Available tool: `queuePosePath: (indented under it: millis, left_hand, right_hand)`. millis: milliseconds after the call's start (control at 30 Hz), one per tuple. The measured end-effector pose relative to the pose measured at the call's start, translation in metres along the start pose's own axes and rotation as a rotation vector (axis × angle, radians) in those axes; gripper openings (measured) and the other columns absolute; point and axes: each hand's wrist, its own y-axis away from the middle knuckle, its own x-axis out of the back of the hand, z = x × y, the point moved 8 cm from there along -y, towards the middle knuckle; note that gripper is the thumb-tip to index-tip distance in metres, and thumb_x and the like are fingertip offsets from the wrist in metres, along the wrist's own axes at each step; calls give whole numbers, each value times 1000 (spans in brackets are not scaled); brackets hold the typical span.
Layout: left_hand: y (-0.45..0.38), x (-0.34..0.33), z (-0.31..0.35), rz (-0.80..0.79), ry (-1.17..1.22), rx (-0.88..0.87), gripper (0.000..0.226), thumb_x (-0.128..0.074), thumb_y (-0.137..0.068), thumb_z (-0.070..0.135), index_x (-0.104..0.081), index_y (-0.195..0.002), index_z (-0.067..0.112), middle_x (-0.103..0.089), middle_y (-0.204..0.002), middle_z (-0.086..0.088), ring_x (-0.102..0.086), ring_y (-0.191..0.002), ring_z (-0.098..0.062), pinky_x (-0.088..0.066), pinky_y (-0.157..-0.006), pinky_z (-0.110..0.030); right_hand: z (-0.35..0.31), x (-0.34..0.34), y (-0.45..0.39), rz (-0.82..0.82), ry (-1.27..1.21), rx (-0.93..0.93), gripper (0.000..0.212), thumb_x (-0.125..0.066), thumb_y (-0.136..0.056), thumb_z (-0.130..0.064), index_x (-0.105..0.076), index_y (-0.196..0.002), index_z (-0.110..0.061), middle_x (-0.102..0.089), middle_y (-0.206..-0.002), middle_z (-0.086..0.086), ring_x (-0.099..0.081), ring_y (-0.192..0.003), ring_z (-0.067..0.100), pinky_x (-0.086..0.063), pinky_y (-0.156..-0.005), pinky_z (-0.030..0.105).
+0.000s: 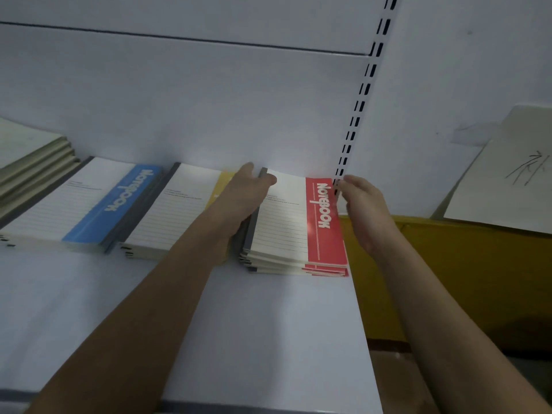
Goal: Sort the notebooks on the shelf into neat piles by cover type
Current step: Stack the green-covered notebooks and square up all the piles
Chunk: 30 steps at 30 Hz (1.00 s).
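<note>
- We see a red-banded notebook pile (295, 231), its cream cover ruled with thin lines.
- We see blue-banded (80, 210) and yellow-banded (179, 210) piles, both ruled cream.
- We note olive-grey notebooks (30, 162), a white shelf (268, 339) and a yellow bin (448, 279).

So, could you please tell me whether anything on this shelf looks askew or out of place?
Slightly: the red-banded pile between the left hand and right hand has lower notebooks fanned out at its front edge. The blue-banded pile looks squarer.
</note>
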Motion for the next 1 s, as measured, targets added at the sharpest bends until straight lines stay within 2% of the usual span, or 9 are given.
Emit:
queuePosePath:
  millis: [67,133,267,367,467,633,833,900,1000]
  left_hand:
    - [9,7,16,18,-217,-151,63,-52,-97,37,-26,-153,21,-29,-158,0,-32,-143,-18,-29,-114,-37]
    - [24,11,29,-28,-344,-282,63,-55,-96,40,-27,-151,34,-36,-155,4,-39,-138,-14,-33,-113,-38]
    - [63,12,26,-168,-659,-391,85,-72,-82,44,-20,-149,47,-24,-157,18,-27,-142,-5,-28,-116,-33]
    - [75,5,9,-269,-880,-385,102,-79,-75,43,-11,-152,45,-8,-160,17,-11,-146,-4,-13,-112,-20]
    - [72,-7,1,-306,-903,-396,107,-82,-73,33,-10,-152,45,-3,-162,11,-4,-148,-6,-11,-110,-19]
    - [62,-17,0,-259,-1010,-415,114,-84,-70,32,-8,-154,36,-11,-162,4,-13,-147,-19,-17,-117,-34]
    - [72,-25,-7,-290,-1038,-459,102,-74,-81,21,-5,-155,35,-4,-163,7,-8,-148,-11,-12,-111,-18]
    - [71,-24,-9,-286,-1044,-443,101,-75,-82,22,-5,-154,36,-3,-163,7,-8,-148,-12,-13,-114,-21]
    - [71,-26,-6,-231,-1155,-492,102,-71,-84,20,1,-154,38,-3,-163,7,-14,-147,-19,-27,-117,-37]
  right_hand:
    - [-19,11,12,6,140,138,41,-53,-98,-34,-46,-136,-22,-53,-94,-28,-56,-81,-8,-39,-65,11]
    - [-27,17,27,-154,233,205,41,-57,-95,-36,-48,-134,-28,-58,-103,-29,-60,-90,-12,-45,-67,9]
    - [-12,30,49,-410,443,137,74,-70,-70,-54,-39,-137,-48,-49,-127,-29,-51,-119,2,-51,-92,34]
    - [3,11,68,-595,571,122,93,-80,-66,-49,-26,-142,-53,-37,-139,-30,-43,-126,0,-47,-100,30]
    - [4,0,72,-545,718,249,84,-82,-71,-40,-35,-140,-47,-33,-136,-35,-44,-121,-7,-46,-99,20]
    - [0,-2,72,-503,747,263,62,-76,-81,-22,-43,-131,-39,-41,-116,-30,-54,-95,-6,-48,-62,5]
    - [13,1,78,-519,667,242,77,-74,-83,-18,-31,-143,-39,-34,-139,-24,-47,-120,3,-49,-76,9]
    - [13,1,79,-502,668,248,77,-74,-83,-17,-30,-143,-39,-30,-143,-23,-45,-122,4,-53,-84,18]
    - [15,1,79,-488,623,232,65,-70,-87,-12,-33,-134,-38,-47,-123,-22,-55,-108,10,-58,-77,29]
